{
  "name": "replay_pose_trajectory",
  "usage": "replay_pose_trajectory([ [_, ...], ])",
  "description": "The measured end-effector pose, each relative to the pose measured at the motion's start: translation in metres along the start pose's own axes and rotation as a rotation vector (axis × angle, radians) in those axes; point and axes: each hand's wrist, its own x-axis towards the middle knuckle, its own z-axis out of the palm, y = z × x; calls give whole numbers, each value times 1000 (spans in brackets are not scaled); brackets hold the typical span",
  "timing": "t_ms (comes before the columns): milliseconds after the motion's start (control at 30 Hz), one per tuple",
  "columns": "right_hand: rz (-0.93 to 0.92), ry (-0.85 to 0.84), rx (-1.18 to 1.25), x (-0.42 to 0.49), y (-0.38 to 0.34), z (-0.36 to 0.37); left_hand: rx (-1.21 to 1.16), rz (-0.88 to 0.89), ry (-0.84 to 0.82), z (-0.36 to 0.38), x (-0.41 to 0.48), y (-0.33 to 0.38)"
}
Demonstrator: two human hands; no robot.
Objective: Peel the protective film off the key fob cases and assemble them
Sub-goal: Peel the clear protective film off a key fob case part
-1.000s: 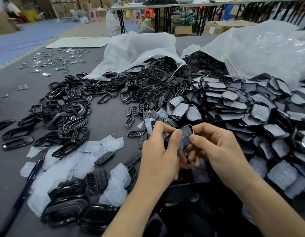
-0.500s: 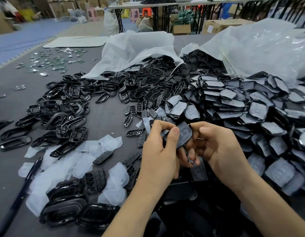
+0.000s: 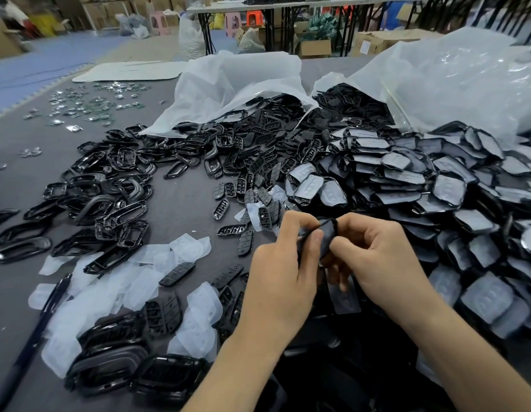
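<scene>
Grey table (image 3: 175, 209) — case (image 3: 327, 237) more edge-on

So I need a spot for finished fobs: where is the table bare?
Bare table lies between the black frames and the button pads, and left beyond the frames. Crowded: filmed cases right, peeled films in front.

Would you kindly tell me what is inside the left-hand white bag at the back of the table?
Black key fob frames spill from the open mouth of the white bag onto the grey table. Deeper in, the opaque plastic covers everything, so its fill cannot be seen.
</scene>
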Motion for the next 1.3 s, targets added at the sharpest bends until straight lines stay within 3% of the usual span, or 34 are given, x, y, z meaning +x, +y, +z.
replay_pose_trajectory([
  [333,101,-134,181,1,-8,-2,-45,11,61,0,0,-2],
  [1300,189,-69,128,2,-9,-4,135,146,-68,1,-3,11],
])
